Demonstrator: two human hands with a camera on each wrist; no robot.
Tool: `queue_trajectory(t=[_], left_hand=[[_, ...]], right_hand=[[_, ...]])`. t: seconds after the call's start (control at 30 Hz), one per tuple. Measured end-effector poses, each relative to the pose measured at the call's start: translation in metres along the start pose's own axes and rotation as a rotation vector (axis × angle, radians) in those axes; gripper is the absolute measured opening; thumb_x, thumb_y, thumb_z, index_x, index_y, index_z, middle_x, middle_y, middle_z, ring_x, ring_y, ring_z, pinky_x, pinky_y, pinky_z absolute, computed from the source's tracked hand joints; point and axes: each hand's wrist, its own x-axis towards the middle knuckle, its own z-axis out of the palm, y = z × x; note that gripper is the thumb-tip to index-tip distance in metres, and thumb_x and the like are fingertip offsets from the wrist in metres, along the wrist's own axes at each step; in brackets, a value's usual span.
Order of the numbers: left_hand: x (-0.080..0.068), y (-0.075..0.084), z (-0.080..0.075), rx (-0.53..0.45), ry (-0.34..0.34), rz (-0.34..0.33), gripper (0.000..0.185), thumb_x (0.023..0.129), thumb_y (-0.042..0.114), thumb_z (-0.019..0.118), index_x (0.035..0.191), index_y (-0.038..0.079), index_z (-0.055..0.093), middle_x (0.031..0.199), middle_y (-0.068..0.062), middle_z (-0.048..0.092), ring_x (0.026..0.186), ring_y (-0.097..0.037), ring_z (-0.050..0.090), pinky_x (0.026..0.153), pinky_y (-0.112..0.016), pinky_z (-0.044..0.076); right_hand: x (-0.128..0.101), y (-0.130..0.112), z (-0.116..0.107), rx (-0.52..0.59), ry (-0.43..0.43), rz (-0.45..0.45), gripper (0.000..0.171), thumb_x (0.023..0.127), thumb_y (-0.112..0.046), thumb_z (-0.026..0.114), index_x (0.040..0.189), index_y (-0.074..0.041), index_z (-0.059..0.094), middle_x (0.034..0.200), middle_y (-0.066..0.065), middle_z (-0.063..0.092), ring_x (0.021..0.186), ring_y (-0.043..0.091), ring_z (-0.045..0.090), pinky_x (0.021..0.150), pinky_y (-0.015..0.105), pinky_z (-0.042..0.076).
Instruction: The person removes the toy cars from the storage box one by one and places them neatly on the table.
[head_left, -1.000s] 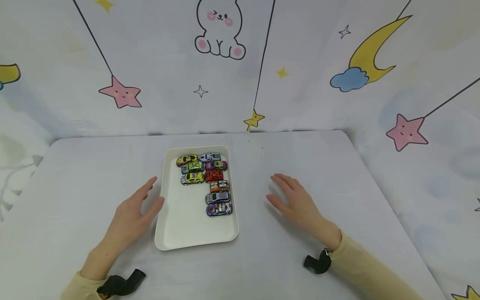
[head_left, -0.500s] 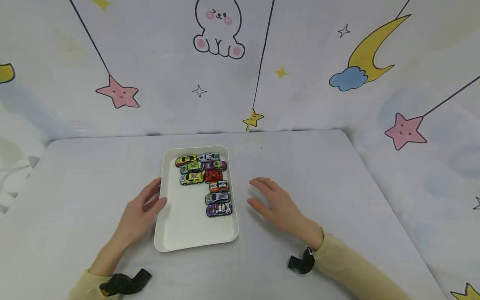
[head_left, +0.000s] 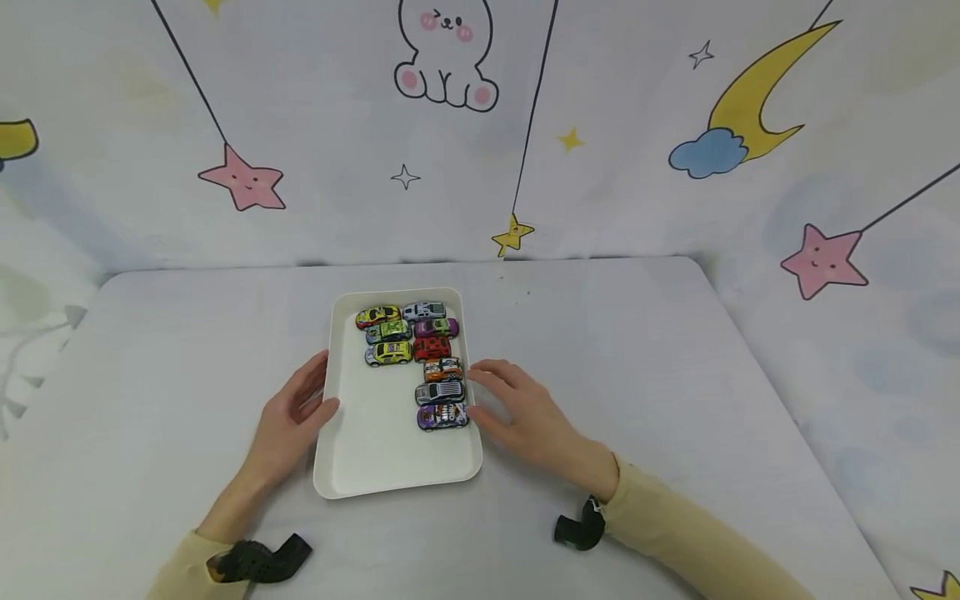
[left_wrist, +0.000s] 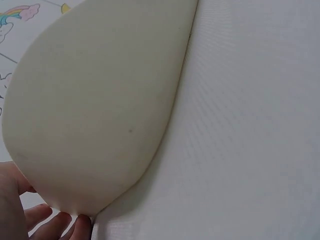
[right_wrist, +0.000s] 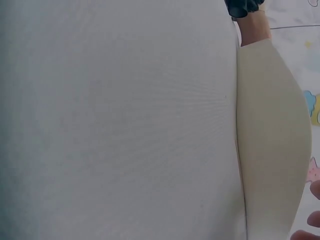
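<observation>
A white rectangular tray (head_left: 367, 450) lies on the table with several small toy cars in its upper and right parts. Among them are a purple car (head_left: 442, 416), a grey car (head_left: 440, 392), an orange one (head_left: 443, 369) and a red one (head_left: 432, 348). My left hand (head_left: 288, 421) grips the tray's left side, thumb over the rim and fingers against the outer wall, as the left wrist view shows. At the opposite side, my right hand (head_left: 528, 421) has its fingertips right at the rim, fingers loosely bent and apart.
The table (head_left: 637, 358) wears a white cover. Behind it hangs a pale backdrop (head_left: 315, 125) printed with stars, a moon and a bear. A black wrist camera (head_left: 581, 525) is on the right wrist, another (head_left: 262, 560) on the left.
My right hand has moved left across the table to the tray's right rim. My left hand has come in from beside the tray and taken hold of its left edge.
</observation>
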Motion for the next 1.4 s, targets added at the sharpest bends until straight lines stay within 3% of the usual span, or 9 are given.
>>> queue_trajectory(t=[0.33,0.97,1.07,1.3,1.4], left_hand=[[0.002,0.0,0.001,0.0,0.008,0.012,0.064,0.096,0.001,0.062,0.154,0.003,0.035,0.154,-0.025,0.04,0.137,-0.047,0.041,0.098,-0.003,0.04],[0.001,-0.001,0.0,0.042,0.004,-0.005,0.063,0.097,0.004,0.06,0.154,0.003,0.034,0.154,-0.024,0.04,0.137,-0.043,0.042,0.099,-0.004,0.04],[0.0,0.0,0.0,0.047,0.006,-0.005,0.062,0.097,0.003,0.06,0.154,0.003,0.034,0.154,-0.023,0.041,0.137,-0.038,0.044,0.099,-0.004,0.041],[-0.001,-0.003,0.0,0.028,0.011,0.013,0.062,0.097,0.003,0.06,0.154,0.004,0.035,0.153,-0.023,0.042,0.132,0.004,0.046,0.099,-0.005,0.042],[0.0,-0.004,0.0,0.02,0.01,0.019,0.062,0.097,0.003,0.06,0.154,0.004,0.035,0.153,-0.023,0.042,0.129,0.01,0.044,0.099,-0.005,0.042]], right_hand=[[0.003,-0.009,0.013,-0.028,-0.019,-0.061,0.038,0.087,-0.018,0.078,0.123,-0.008,0.067,0.121,0.006,0.061,0.108,0.019,0.059,0.08,0.028,0.056],[0.006,-0.018,0.025,-0.161,-0.122,0.021,0.032,0.084,-0.013,0.078,0.116,-0.012,0.072,0.115,0.0,0.062,0.1,0.015,0.057,0.079,0.028,0.056],[0.006,-0.019,0.025,-0.165,-0.127,0.026,0.031,0.084,-0.013,0.078,0.115,-0.012,0.072,0.114,0.0,0.062,0.101,0.015,0.057,0.079,0.028,0.056],[0.007,-0.021,0.024,-0.164,-0.16,0.056,0.032,0.084,-0.011,0.078,0.115,-0.011,0.073,0.113,0.0,0.062,0.101,0.014,0.058,0.079,0.027,0.056],[0.007,-0.021,0.023,-0.167,-0.179,0.068,0.031,0.083,-0.011,0.078,0.114,-0.012,0.074,0.11,0.0,0.062,0.099,0.014,0.057,0.077,0.026,0.056]])
